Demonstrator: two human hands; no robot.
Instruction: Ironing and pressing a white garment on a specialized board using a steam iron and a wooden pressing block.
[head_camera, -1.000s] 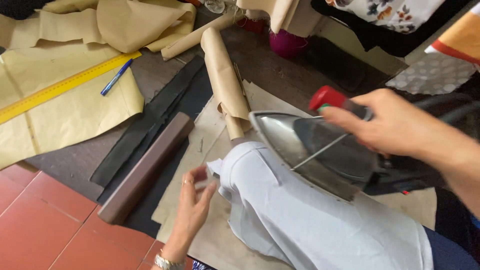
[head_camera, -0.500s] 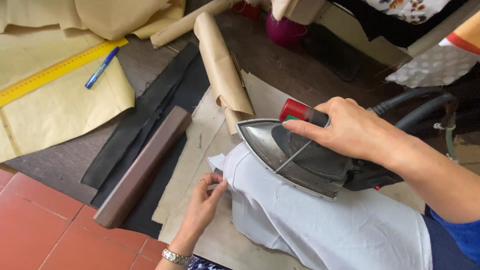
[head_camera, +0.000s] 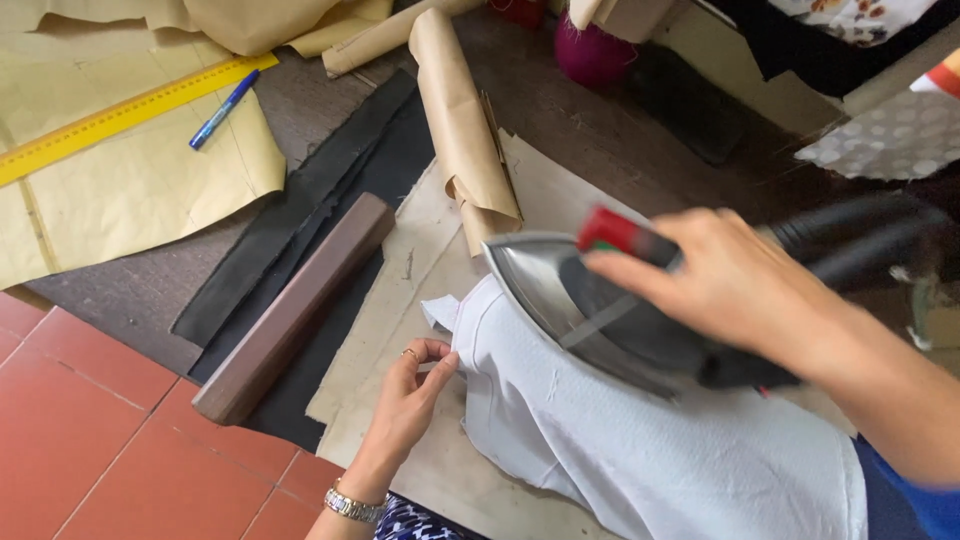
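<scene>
White cloth lay draped over the brown paper on the floor, its near corner pinched between the thumb and fingers of my left hand. My right hand was clenched round the handle of the iron, whose tilted soleplate sat at the cloth's upper edge. I judged the fold needed steady tension, with my pinching fingertips kept clear of the hot tip.

white cloth, yellow ruler, blue pen
</scene>
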